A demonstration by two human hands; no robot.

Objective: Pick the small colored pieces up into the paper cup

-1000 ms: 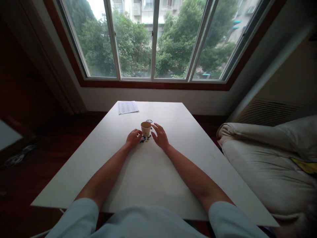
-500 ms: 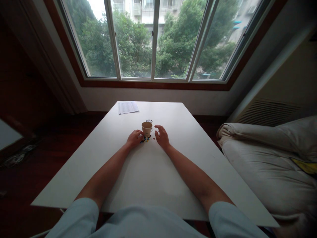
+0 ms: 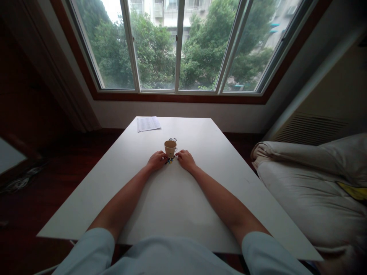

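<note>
A brown paper cup stands upright on the white table. Right in front of it lies a small heap of tiny coloured pieces, blue, yellow and dark, too small to name. My left hand rests to the left of the cup, fingers curled together at the heap's edge; what they hold, if anything, is hidden. From the right, my right hand reaches to the pieces with its fingertips closed together near the cup's base. Whatever is between them is too small to make out.
Behind the cup lies a thin dark loop, like a cord. Papers lie at the table's far left corner. A covered sofa stands to the right, and a window rises beyond the table.
My right hand has come down and in toward the pieces, and its spread fingers have closed together. A red piece near it no longer shows. My left hand has hardly moved.
</note>
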